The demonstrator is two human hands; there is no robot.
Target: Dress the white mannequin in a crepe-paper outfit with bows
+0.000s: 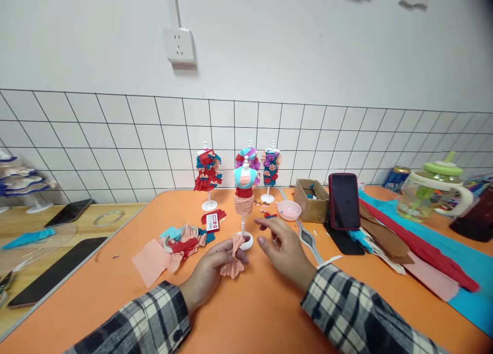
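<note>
Pinched in my left hand (210, 269) is a pleated pink crepe paper bow (235, 259), gathered at its middle. My right hand (287, 251) is held over the orange table with its fingers apart and nothing in them. Just beyond both hands stands a small dress form (244, 202) on a white round base, wrapped in light blue, red and pink paper. To the left of my left hand lies a heap of crumpled crepe paper (187, 246) in red, pink and blue. A small red and white box (212, 221) lies beyond that heap.
Decorated dress forms (208, 172) line the back by the tiled wall. Right of centre are a pink bowl (288, 210), a cardboard box (311, 202), grey pliers-like tool (307, 238) and a propped phone (344, 200). Crepe paper strips (419, 241) and a green-lidded jug (427, 190) occupy the right.
</note>
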